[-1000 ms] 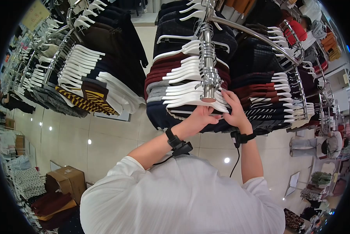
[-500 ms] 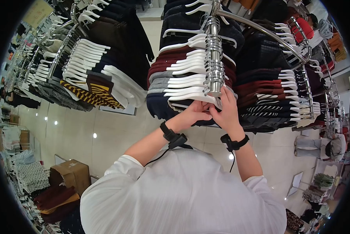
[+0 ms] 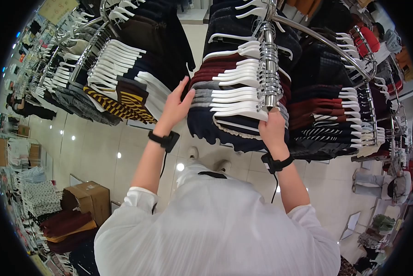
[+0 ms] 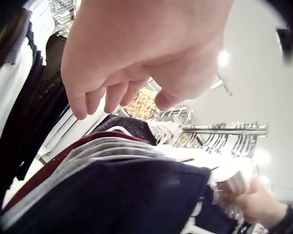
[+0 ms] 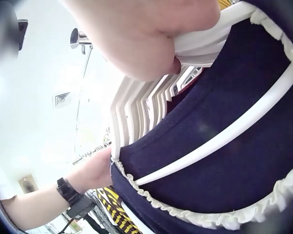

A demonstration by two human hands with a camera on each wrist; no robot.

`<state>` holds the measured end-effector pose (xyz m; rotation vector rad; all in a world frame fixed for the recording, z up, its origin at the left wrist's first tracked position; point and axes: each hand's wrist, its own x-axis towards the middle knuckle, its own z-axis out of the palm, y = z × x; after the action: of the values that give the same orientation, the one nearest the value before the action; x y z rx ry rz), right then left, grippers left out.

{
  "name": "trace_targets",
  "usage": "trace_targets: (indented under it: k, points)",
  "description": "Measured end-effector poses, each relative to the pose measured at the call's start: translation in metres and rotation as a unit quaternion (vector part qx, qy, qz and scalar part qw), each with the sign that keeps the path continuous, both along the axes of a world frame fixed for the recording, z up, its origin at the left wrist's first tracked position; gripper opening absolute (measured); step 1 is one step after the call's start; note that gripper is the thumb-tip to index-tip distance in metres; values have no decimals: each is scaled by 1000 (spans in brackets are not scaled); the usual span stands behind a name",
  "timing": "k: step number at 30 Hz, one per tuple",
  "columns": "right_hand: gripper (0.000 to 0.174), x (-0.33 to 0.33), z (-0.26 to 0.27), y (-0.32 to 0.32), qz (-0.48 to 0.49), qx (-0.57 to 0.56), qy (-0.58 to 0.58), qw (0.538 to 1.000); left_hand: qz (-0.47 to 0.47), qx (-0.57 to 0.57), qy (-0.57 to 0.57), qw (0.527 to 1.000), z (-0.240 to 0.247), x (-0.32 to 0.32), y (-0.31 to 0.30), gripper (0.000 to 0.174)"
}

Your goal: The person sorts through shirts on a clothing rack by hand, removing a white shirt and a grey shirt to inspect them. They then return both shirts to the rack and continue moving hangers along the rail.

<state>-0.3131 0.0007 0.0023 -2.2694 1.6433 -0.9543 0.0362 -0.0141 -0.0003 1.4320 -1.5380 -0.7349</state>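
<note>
At the near end of a chrome rail [image 3: 271,102], my right hand [image 3: 274,131] grips the front white hangers [image 3: 238,112] close to their necks. The right wrist view shows its fingers curled round them. The foremost hanger bears a navy top [image 5: 185,146] with a cream ruffled neckline [image 5: 224,219]. My left hand [image 3: 175,106] is raised at the left shoulders of the hanging clothes, beside the grey garments [image 3: 200,99]. Its fingers are spread and hold nothing; in the left wrist view they hang above the row of shoulders.
Maroon garments [image 3: 215,72] hang farther back on this rail. To the left stands another rack with a yellow-and-black striped garment [image 3: 123,108]. Rust and striped clothes [image 3: 323,112] hang at the right. A cardboard box [image 3: 91,198] sits on the left, behind my arm.
My left hand has let go near the hanger necks and moved left to the garments' shoulders, its fingers now spread. My right hand stays at the hangers by the rail end.
</note>
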Motion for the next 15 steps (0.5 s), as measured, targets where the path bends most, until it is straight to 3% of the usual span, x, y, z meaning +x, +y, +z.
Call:
trace_targets:
  k: [5, 12, 14, 15]
  points:
    - [47, -4, 5, 1, 3, 25, 24, 999, -133, -13, -17, 991, -64, -6, -61, 74]
    - [36, 1, 0, 1, -19, 14, 20, 1000, -219, 76, 12, 973, -68, -1, -48, 78]
    - [36, -1, -1, 1, -33, -9, 26, 999, -250, 107, -40, 962, -63, 11, -41, 78]
    - [35, -3, -7, 2, -53, -1, 34, 998, -228, 62, -42, 971, -67, 20, -32, 74]
